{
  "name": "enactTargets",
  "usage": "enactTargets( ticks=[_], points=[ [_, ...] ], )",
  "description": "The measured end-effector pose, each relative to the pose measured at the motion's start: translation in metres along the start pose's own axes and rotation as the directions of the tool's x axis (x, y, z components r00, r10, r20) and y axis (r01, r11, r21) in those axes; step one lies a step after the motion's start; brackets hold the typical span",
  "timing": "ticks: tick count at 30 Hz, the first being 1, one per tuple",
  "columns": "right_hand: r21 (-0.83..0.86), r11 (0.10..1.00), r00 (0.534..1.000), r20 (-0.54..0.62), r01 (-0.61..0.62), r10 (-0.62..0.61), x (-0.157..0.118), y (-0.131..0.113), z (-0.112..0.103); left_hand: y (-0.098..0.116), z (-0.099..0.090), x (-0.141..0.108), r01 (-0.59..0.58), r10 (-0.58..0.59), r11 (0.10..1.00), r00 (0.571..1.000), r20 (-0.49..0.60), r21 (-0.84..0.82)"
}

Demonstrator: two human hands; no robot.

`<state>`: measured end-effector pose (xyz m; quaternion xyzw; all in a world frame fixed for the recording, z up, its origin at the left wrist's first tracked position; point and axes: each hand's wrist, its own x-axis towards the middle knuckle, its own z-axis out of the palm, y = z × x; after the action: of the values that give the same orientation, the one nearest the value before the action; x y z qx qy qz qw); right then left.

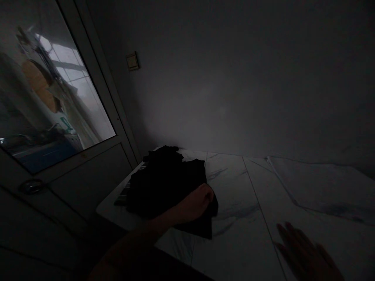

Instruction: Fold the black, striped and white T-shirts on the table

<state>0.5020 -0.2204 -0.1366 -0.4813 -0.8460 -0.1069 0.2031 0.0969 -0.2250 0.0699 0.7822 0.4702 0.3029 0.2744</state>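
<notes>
A black garment [164, 187] lies bunched on the left part of a white marble-patterned table [234, 234]. It is too dark to tell which kind of garment it is. My left hand [199, 199] is closed at its right edge, with black cloth showing around the fingers. What exactly the fingertips pinch is hidden. Fingers spread, my right hand [306, 251] is over the table's near right side, with nothing in it. Under the black garment, a green and dark striped cloth [120, 200] peeks out on the left.
A pale, thin sheet [322, 187] lies on the table at the right, against a grey wall [234, 86] with a light switch [132, 61]. To the left stands a door [96, 171] with a glass pane and a metal handle [31, 186]. The room is dim.
</notes>
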Motion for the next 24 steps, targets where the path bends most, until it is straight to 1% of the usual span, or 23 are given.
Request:
enactTargets(
  ticks=[1, 2, 3, 5, 7, 8, 9, 10, 11, 12, 13, 14, 15, 16, 17, 18, 19, 20, 21, 22, 24],
  points=[
    [-0.023, 1.0, 1.0, 0.004, 0.017, -0.017, 0.001, 0.0, -0.001, 0.017, 0.014, 0.0, -0.031, 0.035, 0.998, 0.996, 0.087, -0.053],
    [-0.045, 0.999, 1.0, 0.003, 0.02, -0.02, 0.002, -0.001, -0.002, 0.032, 0.029, 0.001, -0.064, 0.08, 0.993, 0.981, 0.175, -0.098],
    [-0.065, 0.998, 1.0, -0.002, 0.013, -0.013, 0.004, -0.002, -0.004, 0.044, 0.045, 0.002, -0.097, 0.131, 0.986, 0.957, 0.258, -0.138],
    [-0.093, 0.996, 1.0, -0.006, 0.001, -0.001, 0.008, -0.006, -0.007, 0.061, 0.079, 0.004, -0.15, 0.217, 0.97, 0.892, 0.396, -0.193],
    [-0.099, 0.995, 1.0, -0.004, -0.016, 0.016, 0.011, -0.011, -0.01, 0.069, 0.111, 0.007, -0.179, 0.269, 0.959, 0.825, 0.497, -0.221],
    [-0.096, 0.995, 0.999, -0.003, -0.035, 0.035, 0.013, -0.014, -0.011, 0.069, 0.124, 0.009, -0.189, 0.287, 0.954, 0.794, 0.536, -0.232],
    [-0.089, 0.994, 0.998, -0.004, -0.064, 0.064, 0.015, -0.016, -0.011, 0.068, 0.133, 0.012, -0.194, 0.301, 0.951, 0.766, 0.568, -0.242],
    [-0.078, 0.992, 0.995, -0.011, -0.1, 0.099, 0.016, -0.017, -0.012, 0.064, 0.139, 0.015, -0.194, 0.308, 0.949, 0.746, 0.591, -0.25],
    [-0.061, 0.989, 0.991, -0.019, -0.137, 0.136, 0.017, -0.018, -0.012, 0.058, 0.14, 0.021, -0.19, 0.304, 0.95, 0.74, 0.6, -0.248],
    [-0.038, 0.986, 0.986, -0.023, -0.164, 0.163, 0.018, -0.019, -0.012, 0.051, 0.137, 0.028, -0.185, 0.288, 0.956, 0.752, 0.593, -0.23],
    [-0.007, 0.983, 0.983, -0.022, -0.183, 0.183, 0.019, -0.019, -0.012, 0.041, 0.13, 0.038, -0.183, 0.26, 0.965, 0.785, 0.563, -0.19],
    [0.031, 0.979, 0.979, -0.02, -0.201, 0.201, 0.02, -0.018, -0.013, 0.029, 0.118, 0.049, -0.185, 0.223, 0.975, 0.833, 0.506, -0.126],
    [0.079, 0.973, 0.975, -0.016, -0.219, 0.221, 0.022, -0.019, -0.015, 0.016, 0.103, 0.061, -0.176, 0.173, 0.984, 0.892, 0.419, -0.031],
    [0.141, 0.962, 0.972, 0.002, -0.232, 0.234, 0.024, -0.02, -0.018, 0.0, 0.086, 0.074, -0.147, 0.113, 0.985, 0.945, 0.305, 0.09],
    [0.22, 0.945, 0.97, 0.035, -0.243, 0.241, 0.029, -0.023, -0.023, -0.016, 0.067, 0.086, -0.074, 0.035, 0.972, 0.984, 0.172, 0.223],
    [0.309, 0.916, 0.967, 0.079, -0.254, 0.242, 0.035, -0.028, -0.029, -0.034, 0.048, 0.096, 0.055, -0.066, 0.933, 0.998, 0.019, 0.355],
    [0.399, 0.877, 0.963, 0.129, -0.268, 0.236, 0.045, -0.034, -0.036, -0.051, 0.03, 0.104, 0.196, -0.162, 0.87, 0.98, -0.113, 0.452],
    [0.477, 0.834, 0.96, 0.177, -0.278, 0.218, 0.058, -0.041, -0.044, -0.068, 0.013, 0.111, 0.273, -0.21, 0.829, 0.961, -0.181, 0.489],
    [0.537, 0.794, 0.956, 0.214, -0.286, 0.199, 0.073, -0.05, -0.052, -0.083, -0.001, 0.115, 0.332, -0.246, 0.792, 0.942, -0.229, 0.513],
    [0.572, 0.768, 0.955, 0.232, -0.286, 0.182, 0.092, -0.058, -0.06, -0.097, -0.012, 0.117, 0.371, -0.276, 0.765, 0.927, -0.254, 0.527],
    [0.59, 0.765, 0.961, 0.235, -0.259, 0.143, 0.136, -0.073, -0.073, -0.119, -0.024, 0.119, 0.401, -0.307, 0.735, 0.916, -0.258, 0.547]
  ],
)
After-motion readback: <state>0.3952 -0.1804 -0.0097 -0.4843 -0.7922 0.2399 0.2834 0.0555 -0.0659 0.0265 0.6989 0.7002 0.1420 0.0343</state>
